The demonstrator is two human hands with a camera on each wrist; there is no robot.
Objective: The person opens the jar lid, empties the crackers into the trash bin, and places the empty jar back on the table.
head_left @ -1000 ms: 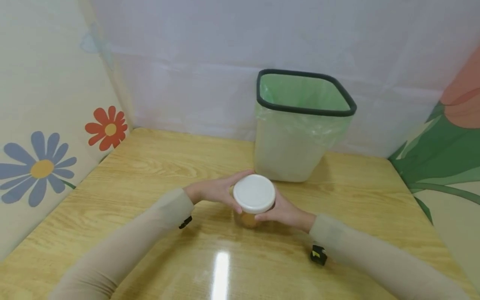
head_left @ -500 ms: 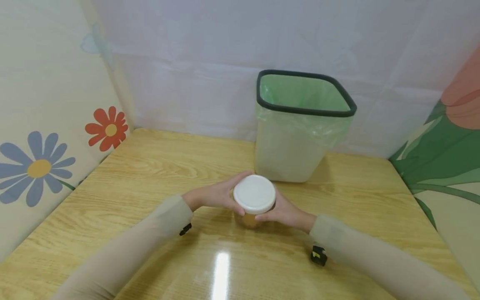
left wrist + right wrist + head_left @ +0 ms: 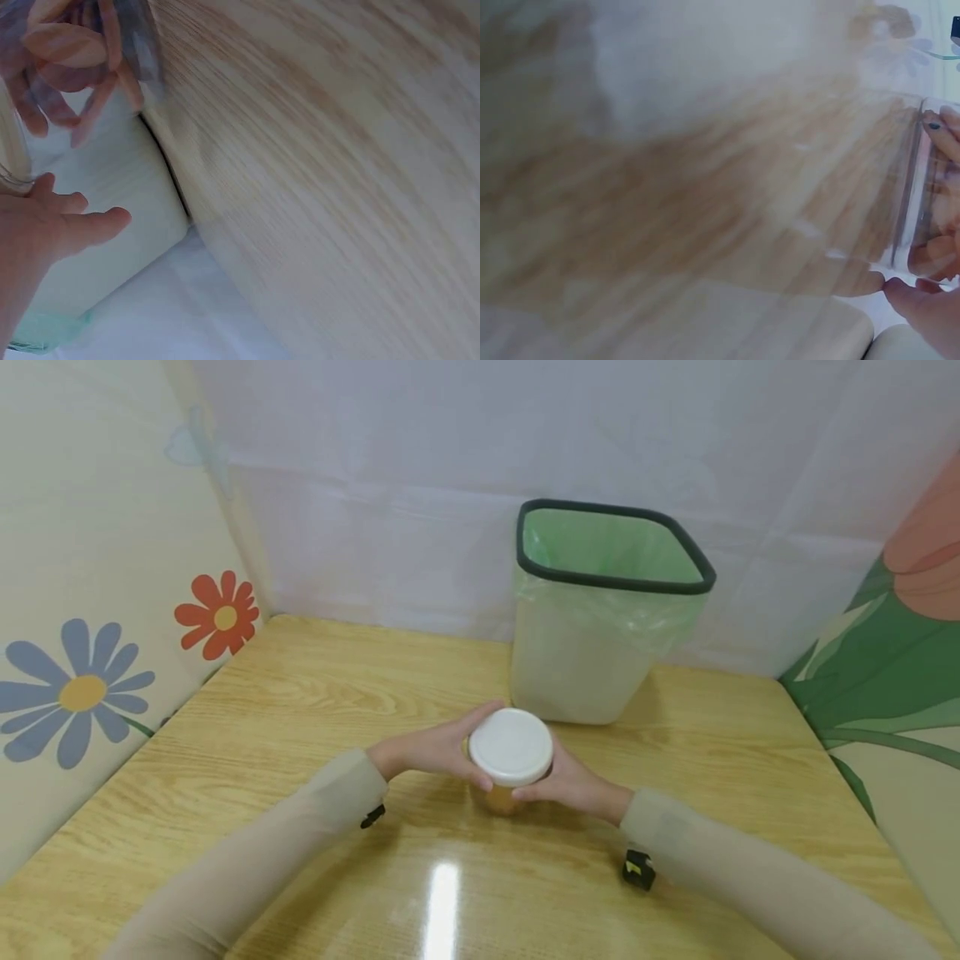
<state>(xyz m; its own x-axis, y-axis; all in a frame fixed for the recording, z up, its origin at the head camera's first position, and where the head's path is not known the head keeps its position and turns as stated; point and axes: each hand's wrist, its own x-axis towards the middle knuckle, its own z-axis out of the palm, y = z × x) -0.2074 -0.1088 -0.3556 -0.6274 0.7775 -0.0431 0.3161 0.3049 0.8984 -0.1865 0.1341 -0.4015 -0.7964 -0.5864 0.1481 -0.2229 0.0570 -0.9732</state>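
Head view: the left hand [image 3: 438, 750] and right hand [image 3: 573, 785] are clamped round opposite sides of a clear jar [image 3: 506, 800] with a white lid [image 3: 511, 746], just below the middle of the frame. Its wall looks smooth, so uneven squeezing could let it slip; pushing it toward the upper right might bump the green-lined bin [image 3: 573, 652]. Whether its base touches the wooden table [image 3: 322, 685] I cannot tell. Against the earlier frame, the grip looks unchanged; the scene merely sits slightly further right.
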